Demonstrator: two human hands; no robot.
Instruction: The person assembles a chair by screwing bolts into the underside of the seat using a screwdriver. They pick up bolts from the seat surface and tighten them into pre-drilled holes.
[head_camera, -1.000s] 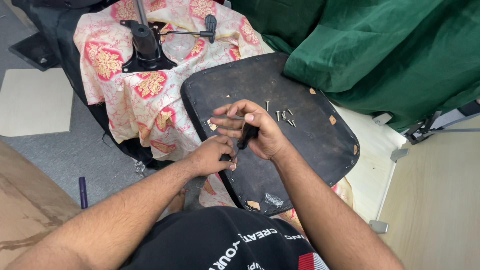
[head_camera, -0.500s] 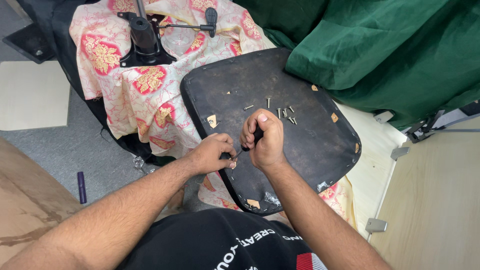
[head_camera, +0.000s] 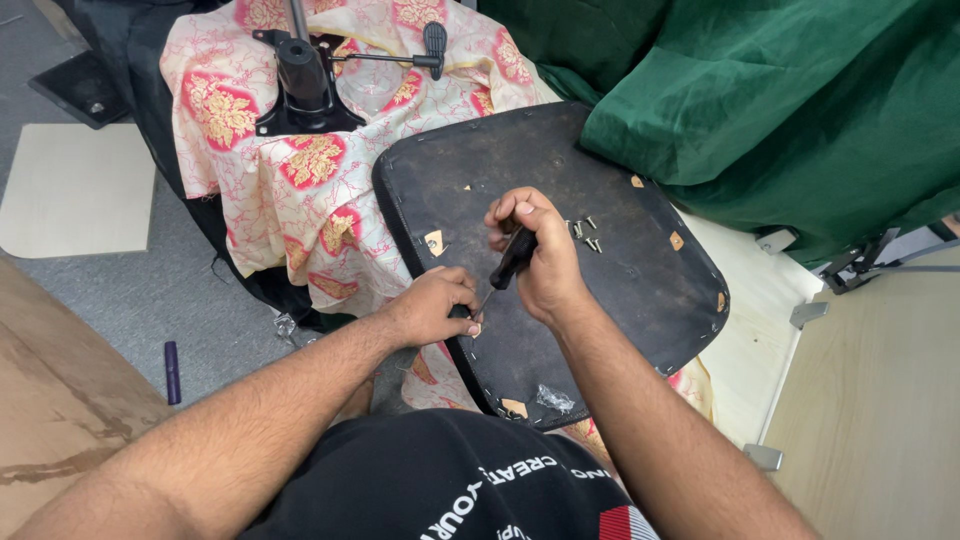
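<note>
Gripping a black-handled screwdriver (head_camera: 512, 258), the right hand (head_camera: 540, 262) has its fingers wrapped tight around the handle in the middle of the frame. The thin metal tip points down and left to the edge of a black seat board (head_camera: 620, 300). The left hand (head_camera: 435, 305) is curled just beside it, its fingertips pinched together right at the tip; what they pinch is too small to tell. A few small screws (head_camera: 585, 233) lie on the board just right of the hands. A flowered cloth (head_camera: 300, 200) lies under the board, at the upper left.
</note>
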